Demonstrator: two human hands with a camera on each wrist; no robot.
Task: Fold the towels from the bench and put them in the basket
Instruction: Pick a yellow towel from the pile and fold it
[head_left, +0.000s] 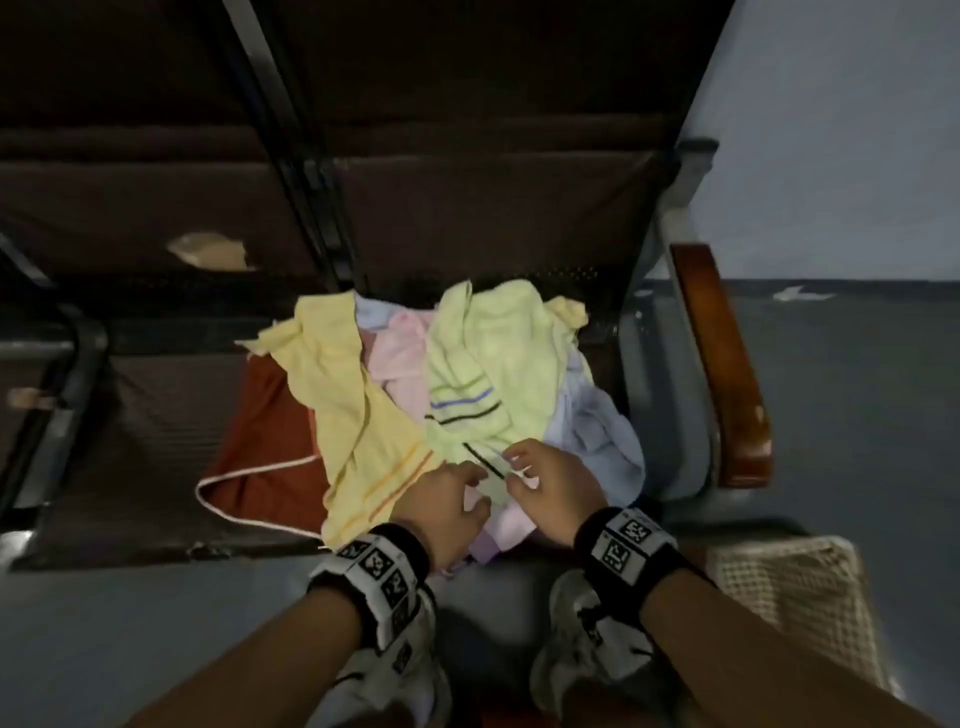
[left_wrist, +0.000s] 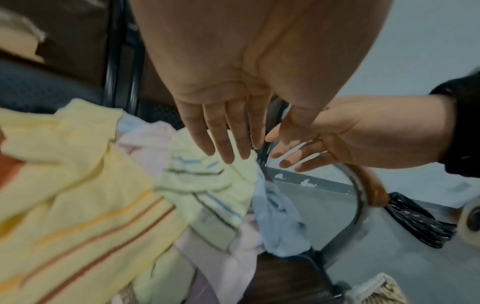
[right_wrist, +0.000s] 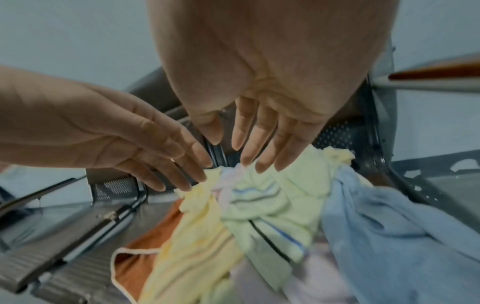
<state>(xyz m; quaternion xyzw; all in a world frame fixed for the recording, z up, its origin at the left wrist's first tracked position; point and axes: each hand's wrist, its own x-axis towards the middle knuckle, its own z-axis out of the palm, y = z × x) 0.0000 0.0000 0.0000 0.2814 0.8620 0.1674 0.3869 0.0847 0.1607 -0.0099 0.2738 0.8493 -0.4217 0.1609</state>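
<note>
A heap of towels lies on the bench seat (head_left: 156, 415): a pale green striped towel (head_left: 483, 374) on top, a yellow one (head_left: 343, 395) to its left, a rust one (head_left: 260, 441) underneath, pink (head_left: 400, 353) and light blue (head_left: 597, 436) ones beside. My left hand (head_left: 452, 499) and right hand (head_left: 530, 467) hover side by side over the near edge of the green towel. Both wrist views show straight, spread fingers (left_wrist: 223, 144) (right_wrist: 259, 148) just above the cloth, holding nothing. A woven basket (head_left: 800, 603) stands on the floor at the right.
The bench has a dark backrest (head_left: 467, 208) and a wooden armrest (head_left: 722, 364) at the right of the pile. A second seat lies to the left. My shoes (head_left: 597, 634) stand on grey floor in front. A black bag (left_wrist: 418, 222) hangs by the armrest.
</note>
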